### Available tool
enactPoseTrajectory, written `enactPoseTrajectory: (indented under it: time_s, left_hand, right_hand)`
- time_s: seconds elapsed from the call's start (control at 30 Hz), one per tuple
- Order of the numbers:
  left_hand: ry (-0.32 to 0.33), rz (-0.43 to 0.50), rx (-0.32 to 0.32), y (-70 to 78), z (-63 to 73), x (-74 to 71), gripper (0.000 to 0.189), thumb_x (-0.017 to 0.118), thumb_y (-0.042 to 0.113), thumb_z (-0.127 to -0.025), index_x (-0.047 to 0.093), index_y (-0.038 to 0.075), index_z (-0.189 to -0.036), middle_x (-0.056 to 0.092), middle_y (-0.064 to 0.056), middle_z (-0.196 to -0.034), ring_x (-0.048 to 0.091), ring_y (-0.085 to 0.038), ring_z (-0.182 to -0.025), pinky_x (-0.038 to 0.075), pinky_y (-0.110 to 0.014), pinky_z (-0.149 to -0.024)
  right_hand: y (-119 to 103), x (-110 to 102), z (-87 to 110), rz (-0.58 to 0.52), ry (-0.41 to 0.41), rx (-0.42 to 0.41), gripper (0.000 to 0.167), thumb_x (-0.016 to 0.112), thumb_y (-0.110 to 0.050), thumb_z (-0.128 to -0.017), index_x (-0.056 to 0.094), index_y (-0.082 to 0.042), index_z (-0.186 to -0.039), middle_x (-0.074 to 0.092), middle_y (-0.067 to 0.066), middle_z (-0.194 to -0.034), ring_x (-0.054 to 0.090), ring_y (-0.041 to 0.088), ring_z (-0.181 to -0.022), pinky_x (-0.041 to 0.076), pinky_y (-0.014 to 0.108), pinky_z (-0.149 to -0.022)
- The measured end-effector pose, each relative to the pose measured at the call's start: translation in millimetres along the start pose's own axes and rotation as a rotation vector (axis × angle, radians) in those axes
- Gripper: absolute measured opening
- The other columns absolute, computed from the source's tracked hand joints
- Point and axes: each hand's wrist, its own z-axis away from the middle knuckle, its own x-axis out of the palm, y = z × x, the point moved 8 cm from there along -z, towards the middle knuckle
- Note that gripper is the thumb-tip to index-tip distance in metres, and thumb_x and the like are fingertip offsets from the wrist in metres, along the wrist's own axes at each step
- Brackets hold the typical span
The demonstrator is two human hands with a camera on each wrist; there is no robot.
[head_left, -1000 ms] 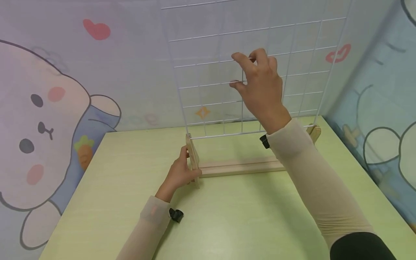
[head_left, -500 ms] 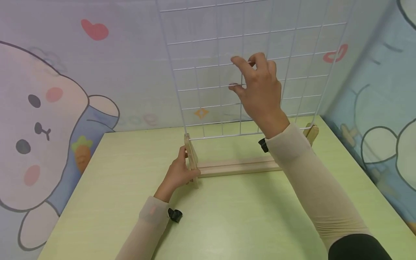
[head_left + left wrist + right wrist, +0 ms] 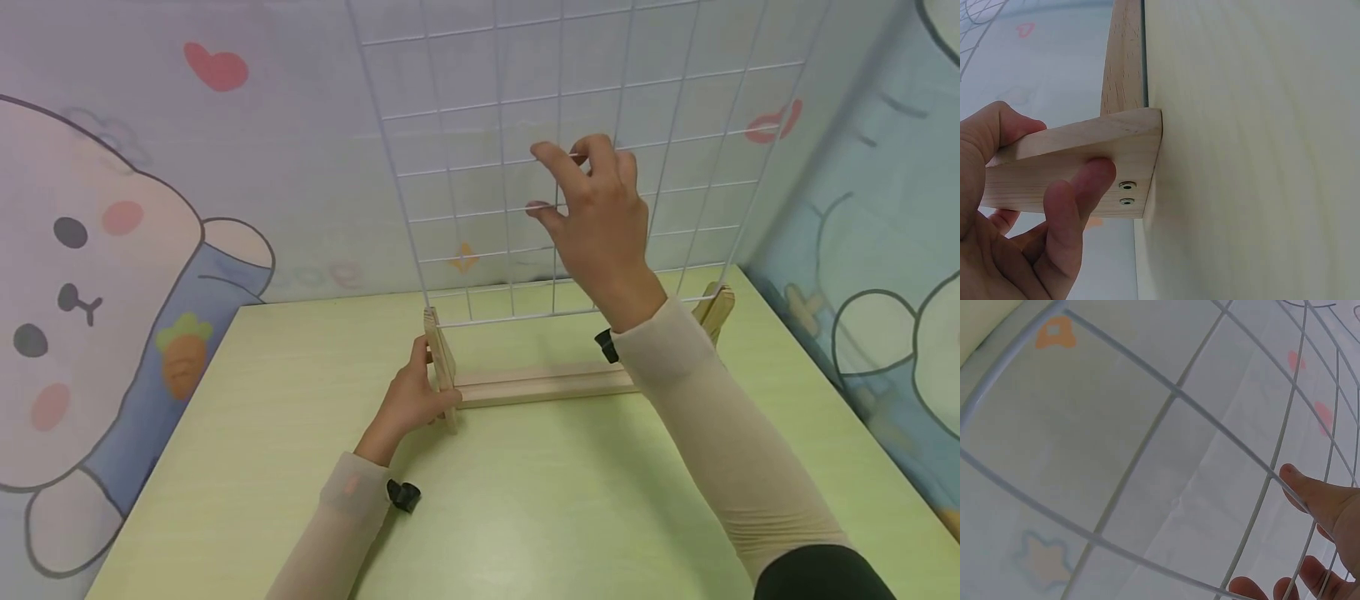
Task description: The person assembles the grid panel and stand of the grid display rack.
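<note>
My right hand point(image 3: 603, 225) grips a white wire grid panel point(image 3: 501, 103) near its middle. Its thumb lies on one wire and its fingers hook over another. The grid stands tilted, its bottom wire level with the tops of a wooden stand point(image 3: 540, 390). My left hand point(image 3: 408, 400) holds the stand's left upright point(image 3: 444, 354) between thumb and fingers. In the left wrist view, the fingertips press the outer face of this upright point(image 3: 1029, 184), beside two metal bolts point(image 3: 1127, 185). In the right wrist view, fingers point(image 3: 1319, 494) pass through the mesh. Part of the right upright point(image 3: 716, 312) is hidden behind the right arm.
The stand rests on a pale yellow-green table point(image 3: 525, 517). A patterned wall covering point(image 3: 315, 150) rises behind the table, with another at the right point(image 3: 877, 225). The grid's top runs out of the head view.
My right hand has come down slightly with the grid, whose upper part leans lower into view. The left hand keeps its hold on the upright, and the stand stays nearly where it was.
</note>
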Motion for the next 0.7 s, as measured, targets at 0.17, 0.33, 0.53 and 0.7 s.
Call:
enactPoseTrajectory:
  time_s: [0.17, 0.33, 0.53, 0.7]
  left_hand:
    - [-0.001, 0.006, 0.001, 0.8, 0.0, 0.4, 0.087, 0.071, 0.012, -0.085, 0.026, 0.019, -0.159, 0.046, -0.022, -0.156, 0.072, -0.027, -0.07, 0.058, -0.037, -0.053]
    - [-0.025, 0.02, -0.004, -1.4, -1.3, 1.5, 0.089, 0.072, 0.013, -0.087, 0.024, 0.018, -0.161, 0.043, -0.023, -0.158, 0.072, -0.026, -0.068, 0.057, -0.036, -0.053]
    - [-0.037, -0.013, -0.008, -3.2, -1.1, -1.5, 0.09, 0.084, 0.032, -0.091, 0.029, 0.017, -0.16, 0.046, -0.024, -0.157, 0.072, -0.034, -0.095, 0.061, -0.043, -0.067]
    - [-0.001, -0.043, 0.043, 10.1, -1.6, -11.2, 0.088, 0.083, 0.047, -0.091, 0.035, 0.014, -0.156, 0.049, -0.02, -0.156, 0.069, -0.035, -0.103, 0.059, -0.047, -0.081]
  right_hand:
    - [-0.7, -0.4, 3.9, -0.005, 0.016, -0.01, 0.048, 0.084, -0.022, -0.094, 0.065, -0.022, -0.138, 0.055, 0.015, -0.124, 0.05, 0.041, -0.109, 0.054, 0.05, -0.055]
    - [-0.3, 0.2, 7.3, -0.009, 0.038, -0.027, 0.047, 0.085, -0.022, -0.093, 0.066, -0.021, -0.136, 0.055, 0.016, -0.122, 0.05, 0.042, -0.107, 0.052, 0.049, -0.052]
    - [0.5, 0.6, 10.0, -0.018, 0.058, -0.036, 0.048, 0.087, -0.022, -0.091, 0.067, -0.02, -0.135, 0.056, 0.017, -0.121, 0.051, 0.042, -0.107, 0.051, 0.05, -0.051]
    - [-1.5, 1.0, 11.2, -0.022, 0.072, -0.055, 0.048, 0.087, -0.021, -0.091, 0.067, -0.019, -0.134, 0.057, 0.018, -0.12, 0.051, 0.042, -0.105, 0.051, 0.049, -0.051]
